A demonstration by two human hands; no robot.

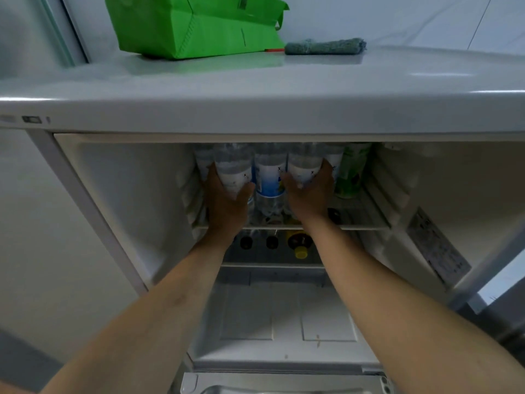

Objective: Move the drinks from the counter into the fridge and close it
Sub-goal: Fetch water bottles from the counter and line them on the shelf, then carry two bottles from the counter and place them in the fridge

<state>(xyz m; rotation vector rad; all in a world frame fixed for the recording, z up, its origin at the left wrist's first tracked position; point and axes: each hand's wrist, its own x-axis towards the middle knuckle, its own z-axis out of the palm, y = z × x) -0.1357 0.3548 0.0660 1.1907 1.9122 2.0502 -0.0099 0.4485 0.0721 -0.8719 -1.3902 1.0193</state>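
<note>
Clear plastic bottles gripped one per hand: left hand [224,203] curled round the left bottle [234,172], right hand [309,191] round the right bottle [304,166], both on the fridge's top shelf [366,220]. Between them, a blue-labelled bottle [270,180]; far right, a green bottle [352,172]. Above, on the surface [369,81], a green bag [196,24] and cloth [325,46].

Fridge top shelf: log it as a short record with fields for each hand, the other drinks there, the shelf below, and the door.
left hand: grips a clear bottle
right hand: grips another clear bottle
between them: blue-labelled bottle, upright
far right of shelf: green bottle
shelf below: yellow-capped bottle lying down, dark caps beside it
fridge door: open
</note>
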